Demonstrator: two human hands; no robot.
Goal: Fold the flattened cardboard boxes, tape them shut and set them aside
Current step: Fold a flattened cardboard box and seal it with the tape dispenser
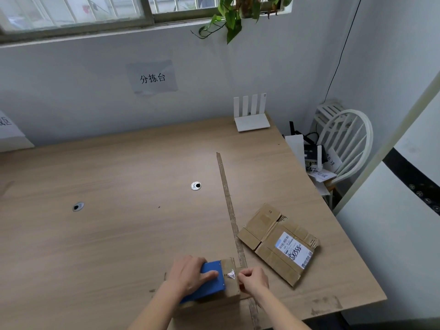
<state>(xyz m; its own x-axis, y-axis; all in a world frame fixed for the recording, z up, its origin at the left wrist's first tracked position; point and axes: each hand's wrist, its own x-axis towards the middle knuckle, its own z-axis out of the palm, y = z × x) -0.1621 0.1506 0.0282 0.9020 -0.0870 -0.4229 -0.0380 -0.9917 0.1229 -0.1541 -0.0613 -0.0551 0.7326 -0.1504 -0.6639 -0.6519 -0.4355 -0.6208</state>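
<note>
While left hand (190, 273) grips blue dispenser (209, 281), right hand (253, 279) pinches tape, wall sign (152, 78) "分拣台".

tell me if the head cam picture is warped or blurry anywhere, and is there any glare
Head view: wide-angle warp bends the window frame and the table edges; the wall sign reads sharp, while the left hand and right hand look soft; one small bright glint shows on the tape over the box; light is soft daylight, shadows faint.
</note>
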